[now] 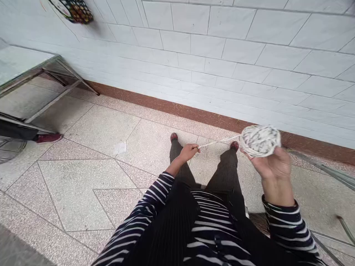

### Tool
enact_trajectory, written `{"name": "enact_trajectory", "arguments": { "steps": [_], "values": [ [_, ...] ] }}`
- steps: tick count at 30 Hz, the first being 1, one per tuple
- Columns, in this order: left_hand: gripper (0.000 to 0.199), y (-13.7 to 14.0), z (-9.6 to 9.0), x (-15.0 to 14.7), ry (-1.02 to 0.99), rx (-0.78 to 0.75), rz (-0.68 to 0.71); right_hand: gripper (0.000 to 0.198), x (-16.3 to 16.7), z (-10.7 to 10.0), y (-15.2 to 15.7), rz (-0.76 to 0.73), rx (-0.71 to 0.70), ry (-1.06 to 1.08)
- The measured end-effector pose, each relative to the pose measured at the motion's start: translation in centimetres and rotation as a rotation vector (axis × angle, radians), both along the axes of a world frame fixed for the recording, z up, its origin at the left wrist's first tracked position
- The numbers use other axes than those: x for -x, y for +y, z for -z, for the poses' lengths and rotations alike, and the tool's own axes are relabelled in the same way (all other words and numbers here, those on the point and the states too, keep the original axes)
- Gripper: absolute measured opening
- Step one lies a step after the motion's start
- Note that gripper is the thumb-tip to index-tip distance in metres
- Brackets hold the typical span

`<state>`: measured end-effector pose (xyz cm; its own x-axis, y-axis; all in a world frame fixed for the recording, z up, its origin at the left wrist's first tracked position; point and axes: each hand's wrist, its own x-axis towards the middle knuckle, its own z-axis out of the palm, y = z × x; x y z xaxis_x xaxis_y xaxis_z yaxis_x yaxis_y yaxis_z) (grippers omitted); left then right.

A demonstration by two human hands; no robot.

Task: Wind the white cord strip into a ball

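Cord, whitish and drawn nearly straight, spans the gap between the two hands and leads to a wound ball at the right. At far left stands a pale tabletop on metal legs; below it, another person's red shoe and dark trouser leg show. A dark patterned object is up by the tiled wall. Farther right, a white scrap lies on the speckled floor.

Next comes the left hand, its fingers curled and together, pinched on the cord where the strand leaves them. Its back faces up, and the forearm, in a striped sleeve, reaches forward and inward over the left leg. A faint curl just beneath the fingers is too small to make out. The wearer's trousered legs stand apart below, with red shoes near the wall's brown base strip.

Rightmost of the two, the right hand is raised, palm upward, its fingers spread under the near side of the ball and the thumb along its right edge, cupping it. That wrist is bent back slightly. Past it, thin grey rods cross the floor.
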<state>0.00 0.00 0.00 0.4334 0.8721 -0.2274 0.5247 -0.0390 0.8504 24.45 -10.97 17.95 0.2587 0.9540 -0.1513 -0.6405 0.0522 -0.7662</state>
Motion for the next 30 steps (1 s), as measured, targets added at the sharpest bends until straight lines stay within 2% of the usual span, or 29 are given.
{"name": "enact_trajectory", "arguments": {
  "steps": [5, 8, 10, 13, 16, 18, 20, 24, 26, 30],
  "values": [
    [0.026, 0.1, 0.7, 0.1, -0.128, 0.074, 0.006, 0.057, -0.8, -1.2, -0.8, 0.048, -0.126, -0.057],
    [0.024, 0.1, 0.7, -0.4, -0.214, 0.102, -0.019, 0.058, -0.6, -0.8, -0.1, 0.032, -0.124, -0.078],
    [0.025, 0.2, -0.1, -1.2, -0.327, 0.090, -0.026, 0.061, -0.1, -0.2, 0.6, 0.016, -0.076, -0.079],
    [0.034, 0.6, -2.1, -2.7, -0.479, 0.036, 0.036, 0.064, 0.5, 0.5, 1.4, -0.004, -0.002, -0.086],
    [0.039, 1.1, -3.9, -4.1, -0.495, -0.052, 0.091, 0.064, 1.1, 0.4, 1.7, -0.023, 0.005, -0.111],
    [0.043, 1.0, -4.4, -5.0, -0.516, -0.053, 0.144, 0.064, 1.5, 0.0, 1.7, -0.049, -0.027, -0.140],
    [0.044, 0.6, -4.3, -5.8, -0.548, -0.010, 0.199, 0.065, 1.8, -0.4, 1.8, -0.084, -0.056, -0.174],
    [0.028, -1.2, -3.6, -6.7, -0.520, 0.075, 0.312, 0.068, 1.7, -0.2, 2.0, -0.109, -0.072, -0.199],
    [0.035, -1.9, -3.4, -6.3, -0.508, 0.094, 0.357, 0.068, 1.1, 0.3, 2.2, -0.077, -0.075, -0.204],
    [0.037, -2.1, -3.0, -4.4, -0.433, 0.034, 0.274, 0.063, -0.4, 1.7, 2.1, -0.026, -0.001, -0.255]
  ]
}}
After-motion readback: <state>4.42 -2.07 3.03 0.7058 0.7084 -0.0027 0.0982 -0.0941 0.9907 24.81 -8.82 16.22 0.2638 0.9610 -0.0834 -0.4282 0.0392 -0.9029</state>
